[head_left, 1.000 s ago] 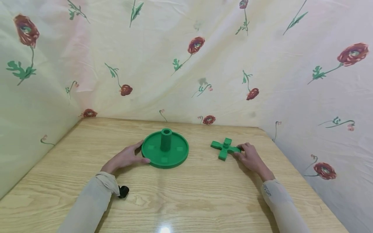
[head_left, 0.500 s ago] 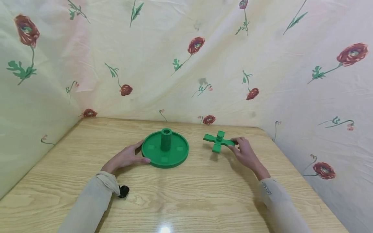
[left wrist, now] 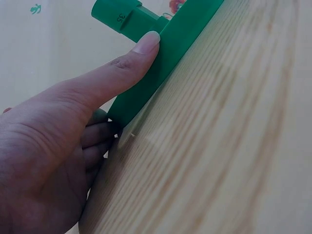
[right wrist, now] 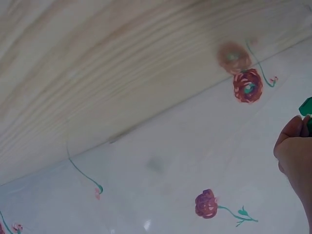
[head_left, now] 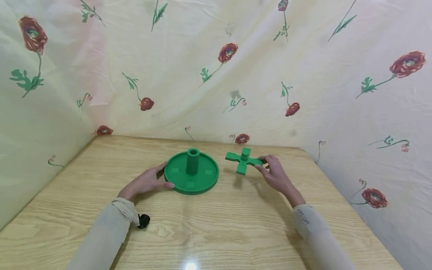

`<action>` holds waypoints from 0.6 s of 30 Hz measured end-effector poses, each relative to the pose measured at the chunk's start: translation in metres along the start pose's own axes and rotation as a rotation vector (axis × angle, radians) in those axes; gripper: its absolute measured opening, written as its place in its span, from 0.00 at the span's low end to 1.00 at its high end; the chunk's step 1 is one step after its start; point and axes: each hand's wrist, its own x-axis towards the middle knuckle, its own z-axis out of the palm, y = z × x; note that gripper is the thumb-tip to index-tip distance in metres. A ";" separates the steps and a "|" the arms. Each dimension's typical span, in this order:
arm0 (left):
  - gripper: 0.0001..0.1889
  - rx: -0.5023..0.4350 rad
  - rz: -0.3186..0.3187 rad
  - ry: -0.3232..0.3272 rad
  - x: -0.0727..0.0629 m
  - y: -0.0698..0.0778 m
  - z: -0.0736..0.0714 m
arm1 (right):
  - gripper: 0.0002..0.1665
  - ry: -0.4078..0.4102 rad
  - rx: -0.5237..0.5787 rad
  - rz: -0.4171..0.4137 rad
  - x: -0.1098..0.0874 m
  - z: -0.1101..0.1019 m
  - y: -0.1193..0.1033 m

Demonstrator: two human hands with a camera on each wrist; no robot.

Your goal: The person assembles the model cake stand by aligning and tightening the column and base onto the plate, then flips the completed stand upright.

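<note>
The round green base (head_left: 182, 179) rests flat on the tabletop (head_left: 216, 225), left of centre, with its hollow upright column (head_left: 192, 165) vertical. The left hand (head_left: 146, 183) holds the base at its left edge, thumb against the near side of the rim and fingers bent toward the far side. This grip probably steadies the base against sliding while leaving the column's top opening unobstructed.

The cross-shaped green piece (head_left: 243, 161) is to the right of the base, near but apart from it. The right hand (head_left: 275, 174) pinches the end of its right arm between thumb and fingers. The separate shadow below indicates that the piece is held above the tabletop. Gripping one arm end appears intended to keep the hub and the other three arms exposed.

Visibility limits: the pinched arm end is covered by the right hand, and the underside of the cross-shaped piece cannot be inspected. In the left wrist view, the left fingertips are hidden at the rim. The right wrist view cuts off the right hand and shows only slivers of green. The dark object (head_left: 144, 221) at the left sleeve (head_left: 106, 232) cannot be identified.
</note>
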 end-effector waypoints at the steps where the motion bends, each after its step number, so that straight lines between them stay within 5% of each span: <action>1: 0.59 -0.001 -0.001 0.000 0.000 0.000 0.000 | 0.14 0.002 0.005 -0.004 0.001 0.001 -0.001; 18: 0.59 -0.007 0.006 0.002 0.000 0.000 0.000 | 0.13 0.013 0.109 -0.021 0.011 0.020 -0.023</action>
